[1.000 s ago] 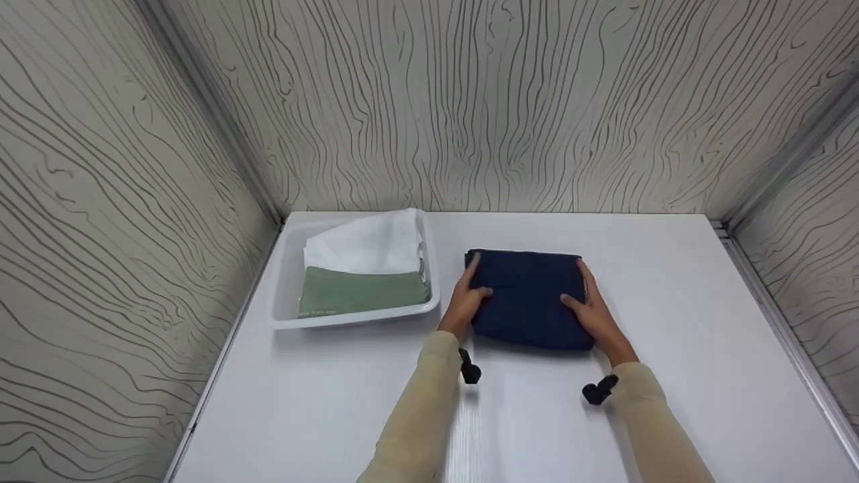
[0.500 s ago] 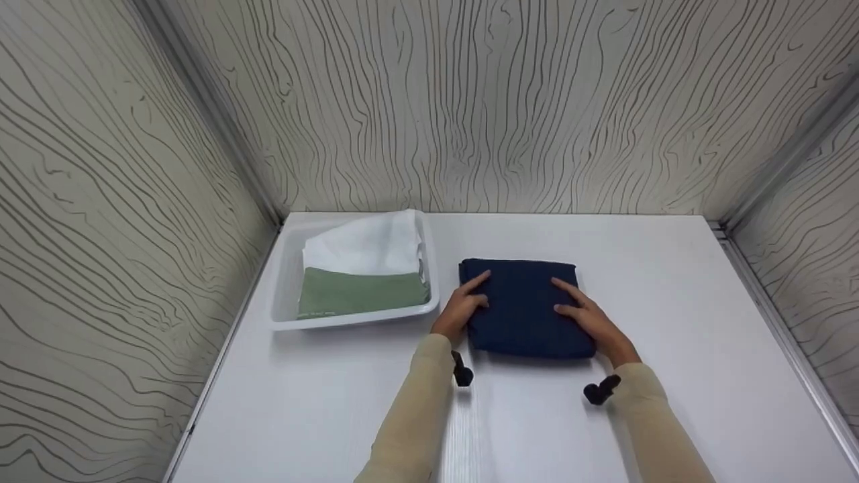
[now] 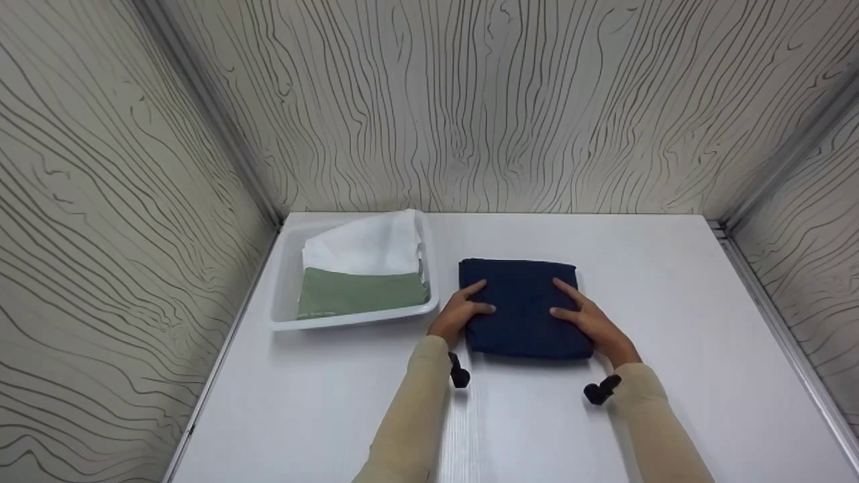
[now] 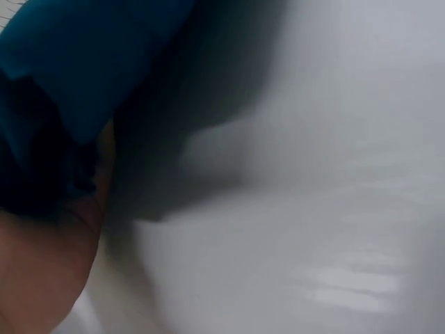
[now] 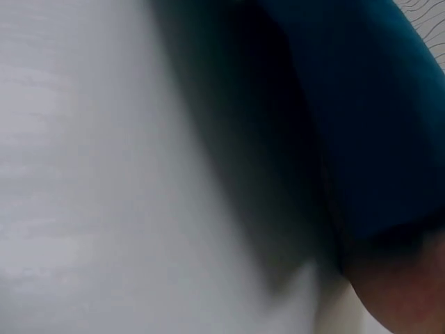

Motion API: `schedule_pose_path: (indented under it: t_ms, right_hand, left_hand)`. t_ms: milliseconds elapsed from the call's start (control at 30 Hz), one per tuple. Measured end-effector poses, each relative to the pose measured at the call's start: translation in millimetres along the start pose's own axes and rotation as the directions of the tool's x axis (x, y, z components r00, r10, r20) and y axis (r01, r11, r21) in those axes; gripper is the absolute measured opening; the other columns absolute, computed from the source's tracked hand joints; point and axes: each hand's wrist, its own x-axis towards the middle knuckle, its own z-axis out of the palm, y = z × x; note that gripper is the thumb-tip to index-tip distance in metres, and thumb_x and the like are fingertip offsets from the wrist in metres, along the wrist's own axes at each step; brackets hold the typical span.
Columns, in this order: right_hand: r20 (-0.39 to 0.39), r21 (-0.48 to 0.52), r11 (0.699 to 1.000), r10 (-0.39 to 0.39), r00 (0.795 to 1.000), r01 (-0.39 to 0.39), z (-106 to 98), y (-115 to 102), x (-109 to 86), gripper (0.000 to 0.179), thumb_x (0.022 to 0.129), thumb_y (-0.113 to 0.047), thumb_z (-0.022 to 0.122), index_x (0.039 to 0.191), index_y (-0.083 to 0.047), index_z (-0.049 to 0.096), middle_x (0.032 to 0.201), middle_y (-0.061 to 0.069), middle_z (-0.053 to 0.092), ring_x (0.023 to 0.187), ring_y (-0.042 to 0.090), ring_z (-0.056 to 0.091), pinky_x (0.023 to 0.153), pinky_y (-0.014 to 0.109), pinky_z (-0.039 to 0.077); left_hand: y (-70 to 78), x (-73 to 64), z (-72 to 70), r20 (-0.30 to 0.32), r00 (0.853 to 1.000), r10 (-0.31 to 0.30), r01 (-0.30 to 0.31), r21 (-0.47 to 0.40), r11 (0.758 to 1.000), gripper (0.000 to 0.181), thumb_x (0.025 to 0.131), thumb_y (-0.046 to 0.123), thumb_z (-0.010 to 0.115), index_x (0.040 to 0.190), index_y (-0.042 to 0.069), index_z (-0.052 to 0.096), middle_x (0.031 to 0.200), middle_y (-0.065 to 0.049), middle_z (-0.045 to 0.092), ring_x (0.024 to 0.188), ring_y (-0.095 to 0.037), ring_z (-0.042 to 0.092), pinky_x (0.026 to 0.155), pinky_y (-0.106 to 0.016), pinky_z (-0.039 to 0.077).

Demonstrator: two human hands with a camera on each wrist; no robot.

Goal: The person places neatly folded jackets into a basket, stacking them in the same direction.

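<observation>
A folded navy cloth (image 3: pixel 520 312) lies near the middle of the white table in the head view. My left hand (image 3: pixel 458 314) grips its left side, thumb and forefinger lying on top. On the right side my right hand (image 3: pixel 594 325) holds it in the same way. The remaining fingers of both hands are hidden by the cloth. In the left wrist view the cloth (image 4: pixel 97 62) hangs over part of my left hand (image 4: pixel 49 271). The right wrist view has the cloth (image 5: pixel 375 125) above a dark shadow, with a blurred bit of my right hand (image 5: pixel 410 292).
A white plastic bin (image 3: pixel 349 320) stands at the back left of the table (image 3: pixel 322 402). Inside it are a folded green cloth (image 3: pixel 362 294) and a folded white cloth (image 3: pixel 369 245). Patterned wall panels (image 3: pixel 496 107) close off the back and both sides.
The navy cloth has come slightly toward me and settled lower. Both forefingers have shifted from its side edges onto its top. Over the last half second the hands have barely moved.
</observation>
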Motion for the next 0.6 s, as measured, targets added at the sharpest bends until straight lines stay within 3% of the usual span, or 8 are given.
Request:
schedule_pose_path:
  t_ms: [267, 600]
  right_hand:
    - [0.031, -0.009, 0.998, -0.055, 0.998, 0.055, -1.5, 2.4, -4.0, 0.091, 0.102, -0.034, 0.073, 0.173, -0.025, 0.016, 0.181, 0.014, -0.003, 0.165, 0.045, -0.008, 0.13, 0.068, -0.002]
    - [0.016, 0.008, 0.997, -0.079, 0.997, 0.079, -4.7, -6.0, -6.5, 0.094, 0.101, -0.03, 0.075, 0.173, -0.024, 0.016, 0.181, 0.015, -0.003, 0.166, 0.044, -0.009, 0.13, 0.068, -0.002]
  left_hand:
    - [-2.5, -0.3, -0.7, -0.006, 1.0, 0.01, -0.011, -0.038, 0.999, 0.09, 0.08, 0.009, 0.086, 0.161, 0.027, 0.05, 0.177, -0.012, 0.025, 0.166, -0.033, 0.017, 0.134, -0.05, 0.019]
    - [4.7, -3.7, -1.3, 0.006, 0.999, 0.04, -0.039, -0.088, 0.995, 0.094, 0.078, 0.007, 0.087, 0.161, 0.032, 0.05, 0.178, -0.007, 0.024, 0.166, -0.031, 0.016, 0.134, -0.049, 0.017]
